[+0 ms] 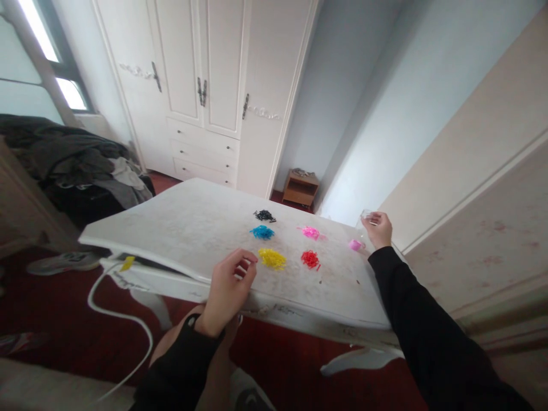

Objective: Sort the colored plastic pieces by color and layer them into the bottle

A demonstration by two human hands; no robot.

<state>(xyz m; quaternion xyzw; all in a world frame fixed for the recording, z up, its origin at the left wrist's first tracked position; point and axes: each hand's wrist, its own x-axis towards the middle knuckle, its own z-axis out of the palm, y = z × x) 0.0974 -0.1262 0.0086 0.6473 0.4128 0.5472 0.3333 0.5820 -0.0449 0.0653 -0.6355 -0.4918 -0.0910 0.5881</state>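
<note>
My left hand [231,282] hovers by the table's near edge, left of a yellow pile [273,258] of small pieces. Its fingers curl loosely, with a gap to the thumb and nothing visible between them. At the table's right end, my right hand [377,228] is closed on a clear plastic container [366,216], whose exact shape is hard to make out. Just below it lies a small pink object [355,245]. Separate heaps of small pieces lie between my hands: a black pile [264,216], a blue pile [262,232], a pink pile [311,232] and a red pile [310,260].
The white table [171,222] has a raised panel at its left front, where a white cable [98,308] hangs down. Behind stand a white wardrobe [222,63] and a small wooden cabinet [300,188]. Dark clothes [77,160] are heaped at left.
</note>
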